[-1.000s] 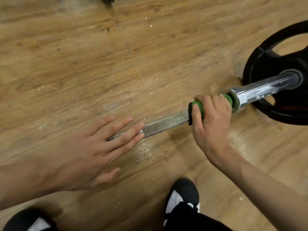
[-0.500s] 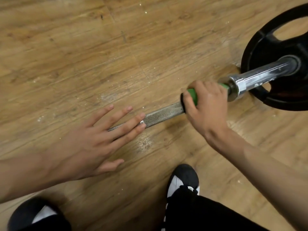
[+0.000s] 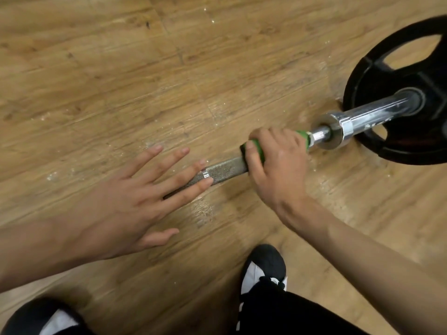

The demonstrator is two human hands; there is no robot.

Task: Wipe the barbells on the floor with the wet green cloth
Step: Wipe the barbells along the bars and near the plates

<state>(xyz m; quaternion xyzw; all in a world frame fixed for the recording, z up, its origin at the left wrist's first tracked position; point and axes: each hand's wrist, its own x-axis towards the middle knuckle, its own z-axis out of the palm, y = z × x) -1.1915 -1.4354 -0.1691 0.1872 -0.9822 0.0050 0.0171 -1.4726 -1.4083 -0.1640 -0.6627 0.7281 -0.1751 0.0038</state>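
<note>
Your right hand (image 3: 278, 163): grip curled round green cloth (image 3: 257, 148), cloth wrapped on knurled steel barbell shaft (image 3: 227, 169), just short of chrome collar (image 3: 335, 131). Your left hand (image 3: 116, 204): fingers straight & spread, laid over shaft, bar showing btw fingers. Barbell lies on wood-plank floor (image 3: 96, 68); black round weight plate (image 3: 370, 83) on sleeve, far R.

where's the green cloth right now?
Head view, right of centre: the green cloth is wrapped round the barbell shaft, gripped by the right hand, between the left hand and the chrome collar by the black plate.
</note>
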